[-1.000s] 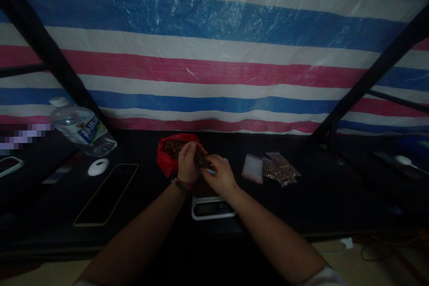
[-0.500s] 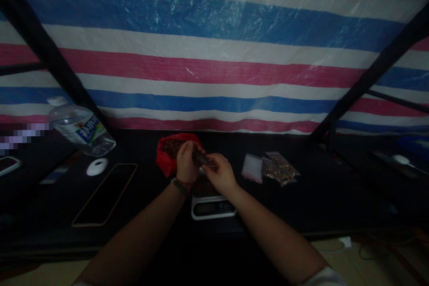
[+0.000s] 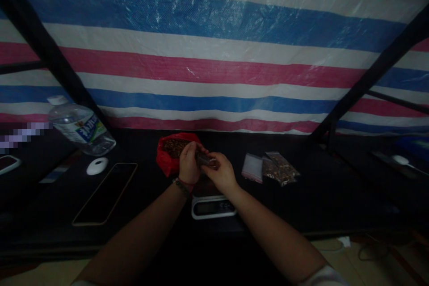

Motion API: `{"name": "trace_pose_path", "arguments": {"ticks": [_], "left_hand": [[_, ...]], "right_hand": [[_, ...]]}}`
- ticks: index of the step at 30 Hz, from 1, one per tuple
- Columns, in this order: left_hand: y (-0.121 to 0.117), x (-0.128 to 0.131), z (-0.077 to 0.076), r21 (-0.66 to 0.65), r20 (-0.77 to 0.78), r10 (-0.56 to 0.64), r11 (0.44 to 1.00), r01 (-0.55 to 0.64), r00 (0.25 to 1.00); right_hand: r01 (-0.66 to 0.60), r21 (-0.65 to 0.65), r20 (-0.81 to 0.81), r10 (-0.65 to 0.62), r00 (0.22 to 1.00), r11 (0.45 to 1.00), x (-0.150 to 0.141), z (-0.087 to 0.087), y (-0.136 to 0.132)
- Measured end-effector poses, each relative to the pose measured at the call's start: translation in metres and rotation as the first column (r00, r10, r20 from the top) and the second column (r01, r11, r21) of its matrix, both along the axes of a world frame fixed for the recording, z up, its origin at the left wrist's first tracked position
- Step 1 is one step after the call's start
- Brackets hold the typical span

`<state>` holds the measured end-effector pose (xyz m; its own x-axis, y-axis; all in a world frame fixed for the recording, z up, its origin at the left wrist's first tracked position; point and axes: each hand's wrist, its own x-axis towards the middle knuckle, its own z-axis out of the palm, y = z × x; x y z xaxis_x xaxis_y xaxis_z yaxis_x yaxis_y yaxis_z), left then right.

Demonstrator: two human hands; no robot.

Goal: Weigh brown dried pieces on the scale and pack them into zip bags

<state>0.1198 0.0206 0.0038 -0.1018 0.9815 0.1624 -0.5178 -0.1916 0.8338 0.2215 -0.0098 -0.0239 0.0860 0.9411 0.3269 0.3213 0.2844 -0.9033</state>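
Between my two hands is a small clear plastic bag (image 3: 203,159) with dark brown contents. My left hand (image 3: 189,163) grips its left side, and my right hand (image 3: 221,172) pinches its right end. Just behind my left hand stands an open red bag (image 3: 164,162) full of small brown pieces, too dim to identify. Below my hands lies a white digital scale (image 3: 213,209), its platform partly covered by them. Right of my hands are a stack of flat clear zip bags (image 3: 252,168) and several filled zip bags (image 3: 281,169), partly overlapping.
A phone (image 3: 105,194) and a white computer mouse (image 3: 97,166) lie on the left of the black table (image 3: 321,201). Behind them a large plastic bottle (image 3: 82,127) leans. Black frame bars (image 3: 372,71) slant up at both sides before a striped sheet (image 3: 214,71).
My hands have shifted very slightly, and the small bag has turned a little between my fingers. Everything on the table stays in place.
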Motion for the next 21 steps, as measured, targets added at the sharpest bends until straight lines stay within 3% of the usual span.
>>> {"name": "trace_pose_path", "arguments": {"ticks": [9,21], "left_hand": [[0.005,-0.01,-0.009,0.132,-0.356,0.062,0.991,-0.016,0.932],[0.001,-0.008,-0.002,0.149,-0.501,0.044,0.988,0.036,0.864]], "right_hand": [[-0.051,-0.042,0.065,0.054,0.996,0.998,0.003,0.011,-0.005],[-0.052,-0.048,0.244,0.063,0.968,0.997,0.006,0.009,-0.001]]}}
